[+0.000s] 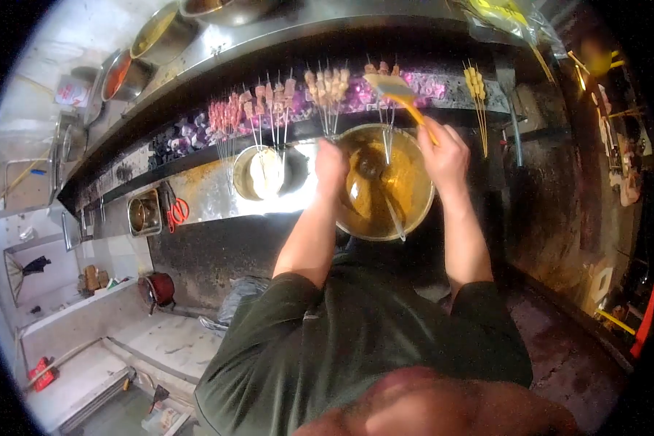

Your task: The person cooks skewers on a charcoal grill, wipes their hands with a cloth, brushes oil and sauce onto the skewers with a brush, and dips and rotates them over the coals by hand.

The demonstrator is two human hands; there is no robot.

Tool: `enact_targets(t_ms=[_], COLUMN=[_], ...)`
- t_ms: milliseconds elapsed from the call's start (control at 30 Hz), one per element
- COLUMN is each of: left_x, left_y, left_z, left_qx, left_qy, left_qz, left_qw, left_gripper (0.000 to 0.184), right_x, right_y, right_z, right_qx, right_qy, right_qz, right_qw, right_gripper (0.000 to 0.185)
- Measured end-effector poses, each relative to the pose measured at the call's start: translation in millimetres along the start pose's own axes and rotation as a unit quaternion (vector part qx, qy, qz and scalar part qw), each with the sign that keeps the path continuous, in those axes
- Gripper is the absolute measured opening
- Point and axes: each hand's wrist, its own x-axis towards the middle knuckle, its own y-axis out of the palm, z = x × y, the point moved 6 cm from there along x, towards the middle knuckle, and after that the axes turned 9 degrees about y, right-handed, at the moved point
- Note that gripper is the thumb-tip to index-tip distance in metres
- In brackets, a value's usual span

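My right hand [445,156] is closed around the yellow handle of a basting brush [396,90], whose bristles are over meat skewers at the grill. My left hand [330,166] is closed at the lower ends of a bunch of meat skewers [328,86] lying over the coals. Between my hands stands a wide metal bowl [412,201] of yellow-brown liquid, with a ladle [394,216] in it. More skewers of red and brown meat [269,100] lie on the grill to the left. Some yellowish skewers [475,86] rest at the right.
Glowing charcoal [189,132] fills the long grill trough. Left of the bowl stand a round white container [259,174], red scissors [178,211] and a small square metal tin [144,213]. Metal pots [162,34] stand behind the grill. A metal tool [514,120] lies at the right.
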Motion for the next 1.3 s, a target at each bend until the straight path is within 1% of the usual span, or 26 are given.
enact_targets(t_ms=[33, 100, 133, 233, 267, 300, 333, 367, 400, 433, 467, 500, 600, 733, 800, 867, 933, 967, 1033, 1067, 1100, 1133, 1167, 1200, 1267, 1300], left_x=[2, -2, -3, -3, 2, 0, -5, -11, -7, -2, 0, -2, -2, 0, -2, 2, 1, 3, 2, 5, 3, 6, 1, -7, -18, -23], left_y=[-2, -8, -8, 1, 14, 23, 29, 24, 36, 48, 61, 60, 67, 62, 59, 62, 62, 64, 58, 52, 44, 20, -5, -34, -89, -120], left_z=[-1, -5, -8, -15, -3, -3, -13, -30, -27, -17, -9, -12, -7, -5, -4, 2, -3, -2, -7, -7, 0, 4, 5, 5, 33, 43], left_qx=[0.027, 0.015, 0.008, -0.041, -0.193, -0.337, -0.469, -0.534, -0.614, -0.687, -0.751, -0.747, -0.766, -0.720, -0.693, -0.674, -0.675, -0.693, -0.636, -0.608, -0.540, -0.288, -0.163, -0.033, -0.064, -0.032], left_qy=[0.012, 0.075, 0.106, 0.233, 0.133, 0.027, -0.079, -0.097, -0.121, -0.147, -0.171, -0.184, -0.211, -0.214, -0.218, -0.199, -0.207, -0.197, -0.155, -0.132, -0.137, -0.004, 0.065, 0.135, 0.145, 0.144], left_qz=[0.011, -0.007, -0.015, -0.038, 0.027, 0.093, 0.155, 0.173, 0.214, 0.250, 0.281, 0.265, 0.281, 0.277, 0.258, 0.235, 0.238, 0.255, 0.241, 0.231, 0.236, 0.169, 0.112, 0.053, -0.095, -0.150], left_qw=[1.000, 0.997, 0.994, 0.971, 0.972, 0.936, 0.866, 0.822, 0.750, 0.667, 0.573, 0.581, 0.539, 0.600, 0.637, 0.672, 0.667, 0.645, 0.716, 0.748, 0.796, 0.943, 0.978, 0.989, 0.983, 0.978], left_gripper=[0.034, 0.031, 0.030, 0.024, 0.022, 0.020, 0.019, 0.015, 0.014, 0.014, 0.014, 0.016, 0.017, 0.022, 0.025, 0.027, 0.026, 0.028, 0.030, 0.031, 0.038, 0.044, 0.043, 0.043, 0.042, 0.041], right_x=[0, -2, -1, -2, -1, -2, -2, -2, -2, -4, -5, -4, -1, 14, 24, 32, 34, 33, 30, 35, 40, 41, 42, 42, 37, 32], right_y=[-7, -19, -29, -49, -54, -58, -61, -63, -64, -65, -65, -66, -58, -23, 9, 41, 80, 91, 106, 109, 106, 103, 97, 97, 99, 103], right_z=[-5, -14, -11, -19, -20, -23, -25, -27, -29, -30, -29, -27, -23, -11, 3, 23, 26, 27, 37, 32, 36, 37, 47, 57, 80, 91], right_qx=[-0.005, 0.011, -0.003, -0.005, -0.022, -0.019, -0.017, -0.016, -0.016, -0.015, -0.026, -0.036, -0.043, -0.069, -0.140, -0.136, -0.174, -0.185, -0.207, -0.206, -0.205, -0.204, -0.193, -0.180, -0.158, -0.133], right_qy=[0.003, 0.017, 0.002, 0.009, 0.003, 0.008, 0.011, 0.026, 0.041, 0.056, 0.047, 0.036, 0.020, -0.004, -0.057, -0.100, -0.139, -0.176, -0.247, -0.208, -0.169, -0.126, -0.155, -0.156, -0.153, -0.185], right_qz=[-0.009, -0.028, -0.043, -0.063, -0.064, -0.068, -0.072, -0.070, -0.070, -0.065, -0.063, -0.062, -0.048, -0.001, 0.029, 0.038, 0.076, 0.067, 0.044, 0.071, 0.102, 0.135, 0.091, 0.095, 0.103, 0.084], right_qw=[1.000, 0.999, 0.999, 0.998, 0.998, 0.997, 0.997, 0.997, 0.997, 0.996, 0.997, 0.997, 0.998, 0.998, 0.988, 0.985, 0.972, 0.965, 0.946, 0.953, 0.959, 0.961, 0.965, 0.966, 0.970, 0.970], right_gripper=[0.019, 0.020, 0.019, 0.019, 0.019, 0.018, 0.018, 0.018, 0.018, 0.018, 0.018, 0.018, 0.018, 0.019, 0.020, 0.017, 0.016, 0.017, 0.018, 0.019, 0.020, 0.021, 0.021, 0.020, 0.020, 0.020])
